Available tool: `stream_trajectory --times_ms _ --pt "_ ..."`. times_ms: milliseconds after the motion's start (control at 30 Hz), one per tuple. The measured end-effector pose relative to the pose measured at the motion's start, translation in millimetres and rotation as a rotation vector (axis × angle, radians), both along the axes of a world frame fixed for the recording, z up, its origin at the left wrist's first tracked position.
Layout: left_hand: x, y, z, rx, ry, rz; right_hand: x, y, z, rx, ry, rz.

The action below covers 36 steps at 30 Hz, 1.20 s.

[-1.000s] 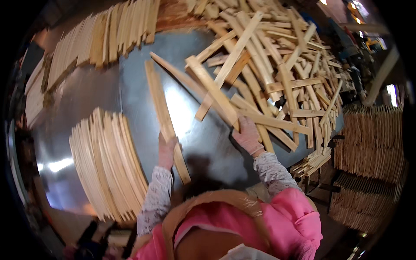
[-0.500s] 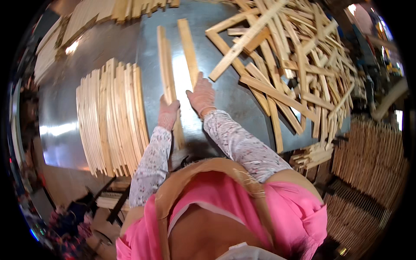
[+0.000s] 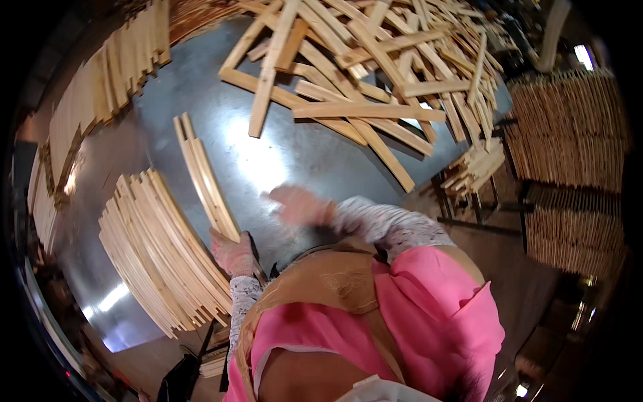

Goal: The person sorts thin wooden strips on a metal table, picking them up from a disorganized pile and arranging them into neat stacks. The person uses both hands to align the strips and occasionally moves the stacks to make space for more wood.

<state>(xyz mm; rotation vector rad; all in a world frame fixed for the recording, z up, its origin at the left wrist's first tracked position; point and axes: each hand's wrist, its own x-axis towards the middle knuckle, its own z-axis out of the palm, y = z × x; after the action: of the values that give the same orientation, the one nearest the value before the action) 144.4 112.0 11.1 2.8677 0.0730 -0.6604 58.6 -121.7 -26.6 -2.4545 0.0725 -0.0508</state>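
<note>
My left hand (image 3: 232,252), in a pale pinkish glove, is closed around the near end of a few narrow wooden slats (image 3: 207,181). They lie side by side on the metal tabletop (image 3: 244,164), pointing away from me. My right hand (image 3: 299,205), gloved alike, is over the table to the right of these slats and apart from them. Motion smears its fingers, and no slat shows in it. Left of my left hand is a row of slats (image 3: 161,244) laid closely side by side.
A jumbled heap of wooden slats (image 3: 368,110) covers the far right of the table. More slats (image 3: 110,84) are lined up along the far left edge. Beyond the table's right side stand a small bundle of slats (image 3: 474,164) and tall stacks of wood pieces (image 3: 569,127).
The separate slat that my right hand touched now lies against those in my left hand. My right hand has let go and drawn back toward me. The view has turned to the right.
</note>
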Motion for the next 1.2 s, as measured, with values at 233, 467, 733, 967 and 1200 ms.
stream_trajectory --times_ms 233,467,733,967,1200 --pt "-5.3 6.0 -20.6 -0.027 -0.172 -0.019 -78.7 -305.1 65.1 -0.903 -0.078 -0.532" --pt "-4.1 13.6 -29.6 -0.062 -0.190 0.013 -51.7 -192.8 85.8 -0.283 0.302 -0.250" --pt "2.7 60.2 -18.4 -0.623 -0.269 0.296 30.0 5.7 33.1 0.238 0.401 -0.146" --pt "32.7 39.5 83.7 -0.676 -0.321 0.164 109.9 157.4 20.6 -0.101 0.212 0.429" --pt "-1.1 -3.0 48.9 -0.738 -0.104 0.246 0.8 -105.3 40.4 -0.375 0.052 -0.337"
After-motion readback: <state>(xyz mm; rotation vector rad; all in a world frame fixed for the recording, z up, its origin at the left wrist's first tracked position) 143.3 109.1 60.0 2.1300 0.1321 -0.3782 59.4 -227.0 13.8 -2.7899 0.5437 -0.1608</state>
